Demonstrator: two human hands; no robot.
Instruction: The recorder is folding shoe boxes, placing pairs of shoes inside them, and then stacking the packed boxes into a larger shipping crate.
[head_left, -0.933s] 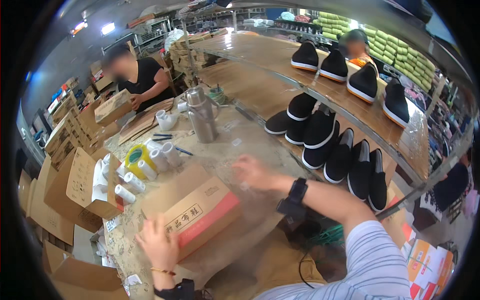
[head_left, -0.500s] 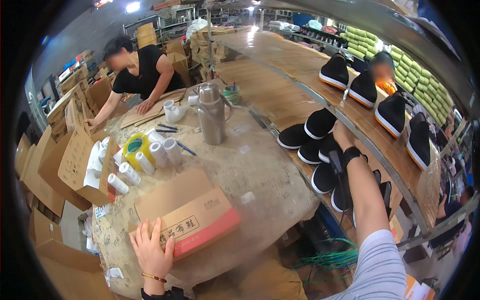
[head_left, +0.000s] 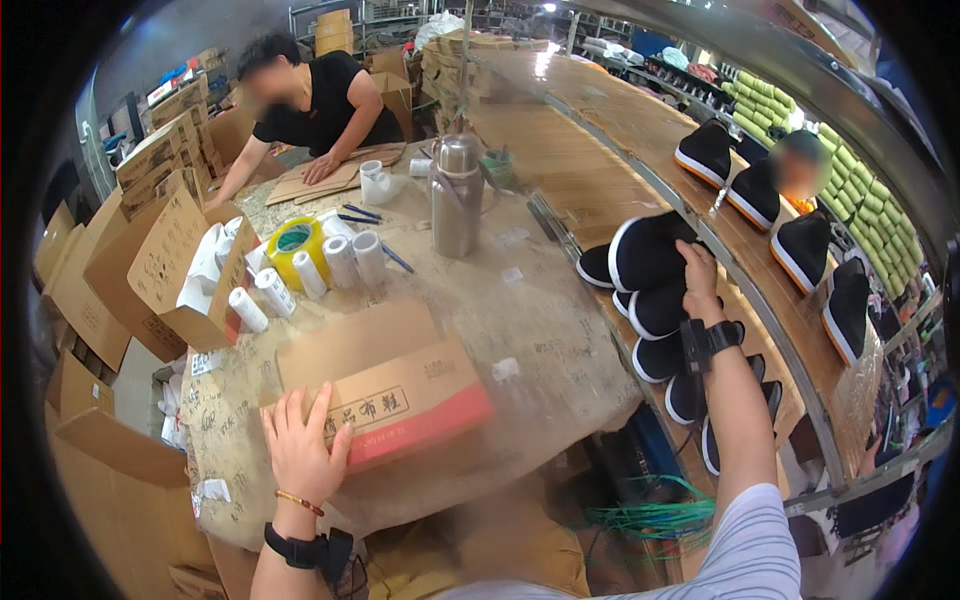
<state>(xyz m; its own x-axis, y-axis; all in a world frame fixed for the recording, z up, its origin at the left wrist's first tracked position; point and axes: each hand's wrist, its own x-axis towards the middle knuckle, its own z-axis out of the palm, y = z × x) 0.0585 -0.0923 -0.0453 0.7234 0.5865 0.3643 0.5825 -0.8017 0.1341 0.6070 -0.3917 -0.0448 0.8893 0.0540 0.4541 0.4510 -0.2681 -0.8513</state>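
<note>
My left hand point(head_left: 305, 440) rests with spread fingers on the near left corner of a brown cardboard shoebox point(head_left: 365, 340) with a red edge. My right hand point(head_left: 700, 280) is at the rack on the right, its fingers closed round a pair of black cloth shoes point(head_left: 652, 255) with white soles. The pair is tilted, soles to the left, above other black shoes point(head_left: 660, 358) on the lower shelf. My fingers hide part of the shoes.
Paper rolls point(head_left: 340, 260), yellow tape point(head_left: 295, 250) and a metal flask point(head_left: 457, 200) stand on the table point(head_left: 560, 350). Open cartons point(head_left: 150, 270) line the left. Black shoes point(head_left: 755, 195) sit on the upper shelf. A person point(head_left: 335, 105) leans over flat cardboard opposite.
My right hand has drawn a pair of black shoes up and away from the others on the lower shelf. My left hand stays on the shoebox. The view has shifted slightly.
</note>
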